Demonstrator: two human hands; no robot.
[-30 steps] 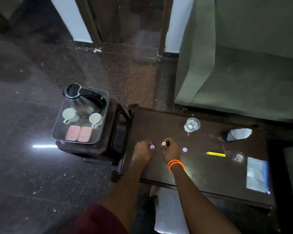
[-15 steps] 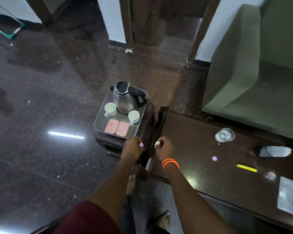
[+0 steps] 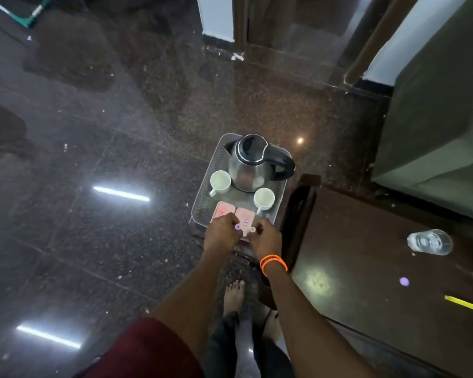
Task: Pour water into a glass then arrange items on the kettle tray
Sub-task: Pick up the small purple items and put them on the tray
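A steel kettle (image 3: 248, 166) with a black handle stands at the back of a clear tray (image 3: 202, 201) on a low dark stool. Two white cups (image 3: 220, 181) (image 3: 264, 199) and two pink packets (image 3: 245, 215) lie in front of it. My left hand (image 3: 221, 236) pinches a small purple item (image 3: 46, 227) over the tray's near edge. Beside it, my right hand (image 3: 266, 238) pinches a small white item (image 3: 252, 229). A clear glass (image 3: 429, 242) with water sits on the dark table (image 3: 366, 255) to the right.
A purple cap (image 3: 404, 281) and a yellow stick (image 3: 463, 304) lie on the table near its right side. A green sofa (image 3: 443, 110) stands behind the table. My bare feet (image 3: 234, 296) are on the glossy dark floor below the stool.
Both hands moved left from the table to the near edge of the kettle tray, each carrying its small item. The view turned left with them.
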